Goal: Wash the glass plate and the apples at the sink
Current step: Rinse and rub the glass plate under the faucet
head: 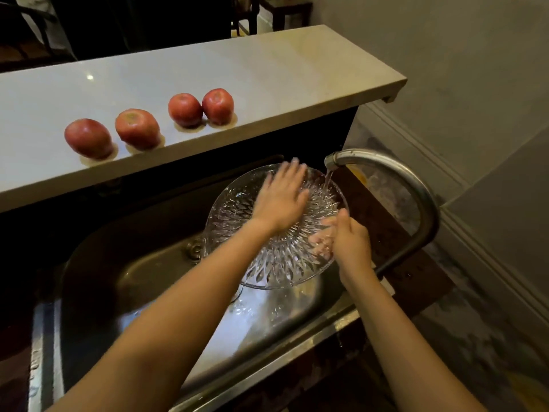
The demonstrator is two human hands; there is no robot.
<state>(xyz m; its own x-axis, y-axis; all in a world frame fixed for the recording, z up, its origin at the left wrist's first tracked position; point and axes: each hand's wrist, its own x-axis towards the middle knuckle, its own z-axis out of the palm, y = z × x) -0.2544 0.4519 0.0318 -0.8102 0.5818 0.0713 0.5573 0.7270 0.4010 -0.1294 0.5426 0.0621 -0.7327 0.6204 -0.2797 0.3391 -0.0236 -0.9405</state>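
The cut-glass plate (237, 209) is held tilted over the steel sink (124, 272), under water running from the curved tap (395, 173). My left hand (282, 197) lies flat on the plate's inner face, fingers straight and blurred. At the plate's right rim my right hand (347, 239) grips the edge, thumb on top and fingers seen through the glass underneath. Several red apples stand in a row on the raised white ledge (267, 69) behind the sink, the leftmost apple (88, 138) near the ledge's front edge and the rightmost apple (218, 106) further back.
The sink's drain (194, 249) shows left of the plate. A dark counter strip (395, 248) runs along the sink's right side by the tap's base. A grey wall with skirting (475, 179) closes in on the right.
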